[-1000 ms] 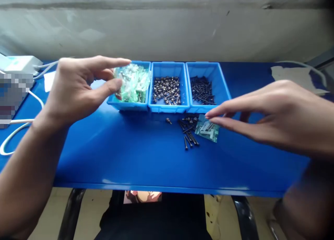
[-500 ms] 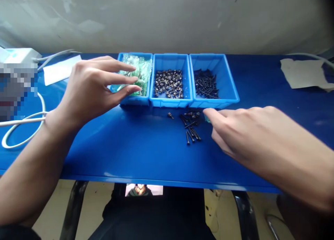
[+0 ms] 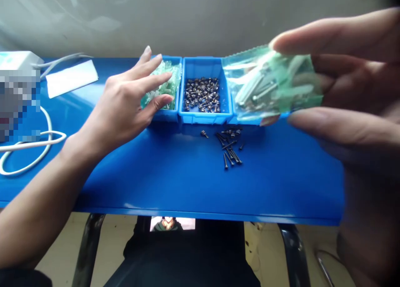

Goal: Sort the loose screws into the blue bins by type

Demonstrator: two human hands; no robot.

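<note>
My right hand (image 3: 350, 91), held up close to the camera, grips a clear green plastic packet (image 3: 261, 85) between thumb and fingers. Screws and pale pieces show through its film. At the left blue bin (image 3: 167, 116), my left hand (image 3: 120, 95) has its fingers spread over green plastic packets (image 3: 175, 76); whether it touches them I cannot tell. Short screws with washers (image 3: 203, 96) fill the bottom of the middle bin (image 3: 206, 119). The packet and right hand hide most of the right bin (image 3: 246, 121).
Long dark screws (image 3: 231, 153) and several short ones (image 3: 233, 133) lie loose on the blue table (image 3: 175, 170) before the bins. A white cable (image 3: 46, 137) and a white paper (image 3: 72, 78) lie to the left. A lit screen (image 3: 171, 224) shows below the table edge.
My right hand has risen from the table by the screws towards the camera and turned, bringing the packet into plain view. My left hand's fingers have spread and shifted slightly right and up.
</note>
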